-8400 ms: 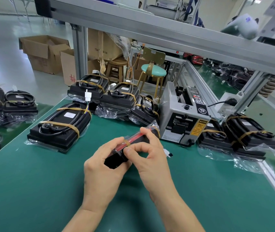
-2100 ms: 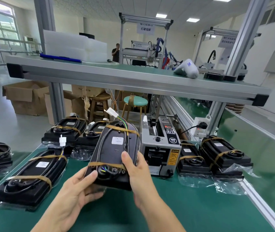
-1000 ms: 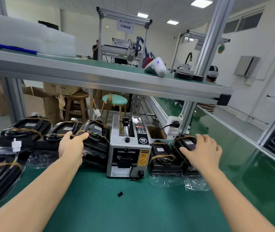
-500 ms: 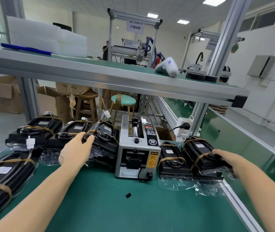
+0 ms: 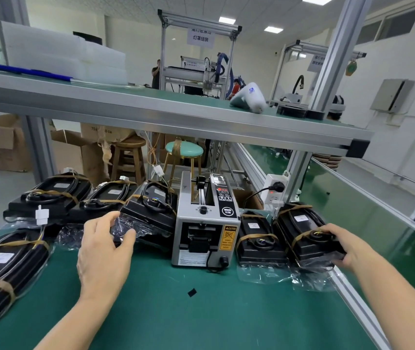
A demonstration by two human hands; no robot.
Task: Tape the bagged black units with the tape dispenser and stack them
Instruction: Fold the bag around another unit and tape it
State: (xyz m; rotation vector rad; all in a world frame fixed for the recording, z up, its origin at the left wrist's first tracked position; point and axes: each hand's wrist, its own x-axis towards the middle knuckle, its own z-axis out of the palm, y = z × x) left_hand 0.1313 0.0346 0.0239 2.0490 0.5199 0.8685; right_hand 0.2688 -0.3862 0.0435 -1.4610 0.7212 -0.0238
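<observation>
The grey tape dispenser (image 5: 206,223) stands at the middle of the green table. Just left of it a bagged black unit (image 5: 151,210) leans on other taped units (image 5: 49,198). My left hand (image 5: 105,248) hovers at its near end, and the spread fingers touch the loose clear bag. Right of the dispenser lie two more bagged units. My right hand (image 5: 345,246) grips the near end of the rightmost unit (image 5: 302,231), fingers curled round it. The unit next to the dispenser (image 5: 257,236) lies untouched. Another taped unit (image 5: 4,263) lies at the near left.
A low aluminium shelf (image 5: 176,117) spans the table above the units. A power socket (image 5: 276,193) sits behind the right units. The table's metal edge (image 5: 353,299) runs close by my right arm. A small black scrap (image 5: 192,292) lies on the mat.
My left hand has drawn back from the top of the unit left of the dispenser to its bag end. My right hand has closed on the rightmost unit's near end.
</observation>
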